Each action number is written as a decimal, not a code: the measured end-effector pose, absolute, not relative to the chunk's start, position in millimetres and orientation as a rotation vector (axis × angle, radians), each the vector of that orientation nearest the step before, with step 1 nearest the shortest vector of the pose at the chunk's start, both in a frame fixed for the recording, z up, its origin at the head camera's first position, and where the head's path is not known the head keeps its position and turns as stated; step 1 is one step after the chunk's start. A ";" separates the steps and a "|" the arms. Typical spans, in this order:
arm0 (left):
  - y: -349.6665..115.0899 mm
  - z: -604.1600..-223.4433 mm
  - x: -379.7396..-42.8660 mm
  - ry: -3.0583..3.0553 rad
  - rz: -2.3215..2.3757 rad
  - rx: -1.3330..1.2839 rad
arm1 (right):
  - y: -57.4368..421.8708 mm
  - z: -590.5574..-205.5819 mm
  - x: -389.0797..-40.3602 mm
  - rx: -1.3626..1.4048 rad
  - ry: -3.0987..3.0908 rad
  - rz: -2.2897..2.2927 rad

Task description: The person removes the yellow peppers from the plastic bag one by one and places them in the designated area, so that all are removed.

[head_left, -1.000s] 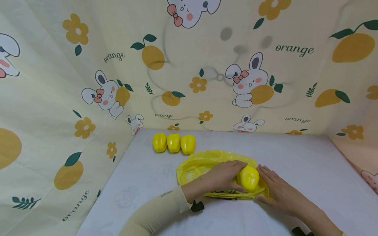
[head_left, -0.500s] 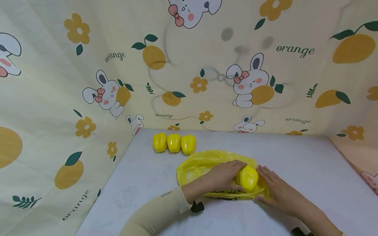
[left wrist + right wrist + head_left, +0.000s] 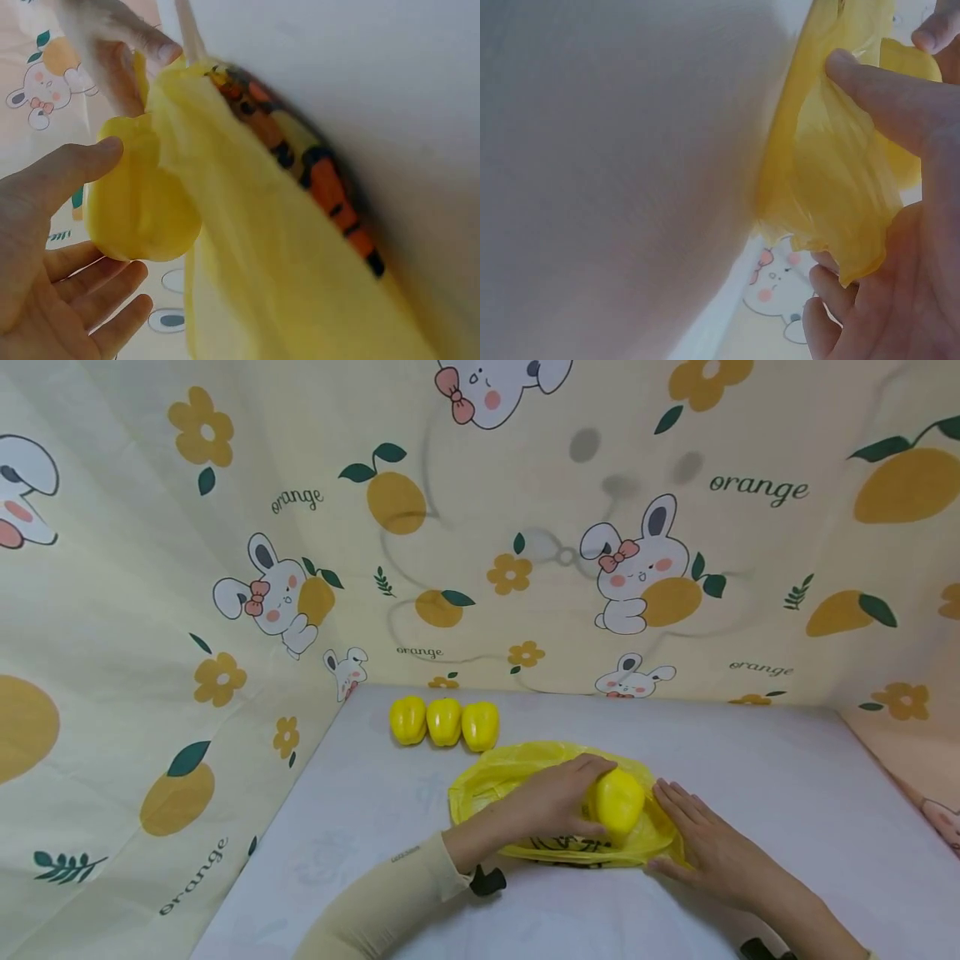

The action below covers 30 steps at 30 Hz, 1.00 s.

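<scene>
A yellow bell pepper (image 3: 619, 803) is between the thumb and fingers of my left hand (image 3: 551, 797), over the right part of a yellow plastic bag (image 3: 517, 762). In the left wrist view the thumb presses one side of the pepper (image 3: 139, 195), with the fingertips at its underside. The bag lies spread on the table, printed in black and orange along its near side. My right hand (image 3: 712, 843) rests at the bag's right end. Its fingers lie straight along the bag, and its thumb touches the plastic (image 3: 840, 157) in the right wrist view.
Three more yellow bell peppers (image 3: 444, 722) stand in a row behind the bag, to the left. The white table (image 3: 360, 810) meets a patterned cloth backdrop (image 3: 465, 527) at the back and sides.
My left hand has moved slightly left and up with the bell pepper, away from my right hand. The right hand and the row of peppers have kept their places.
</scene>
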<state>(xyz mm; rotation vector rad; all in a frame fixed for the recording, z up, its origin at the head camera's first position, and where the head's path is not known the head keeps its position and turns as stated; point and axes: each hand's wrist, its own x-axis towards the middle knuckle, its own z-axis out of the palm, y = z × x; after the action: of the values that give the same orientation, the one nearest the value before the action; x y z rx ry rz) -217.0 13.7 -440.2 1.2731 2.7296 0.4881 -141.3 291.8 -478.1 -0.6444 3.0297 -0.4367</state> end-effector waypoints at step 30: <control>-73.4 -417.8 -247.5 2.872 0.887 1.224 | 294.0 -482.8 -139.4 -0.617 3.039 -0.426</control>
<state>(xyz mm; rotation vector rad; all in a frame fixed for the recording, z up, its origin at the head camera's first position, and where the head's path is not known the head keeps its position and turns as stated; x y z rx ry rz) -247.5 -73.4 -417.8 1.2235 2.8720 0.8872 -139.4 294.0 -482.8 -0.6173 3.0392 -0.4264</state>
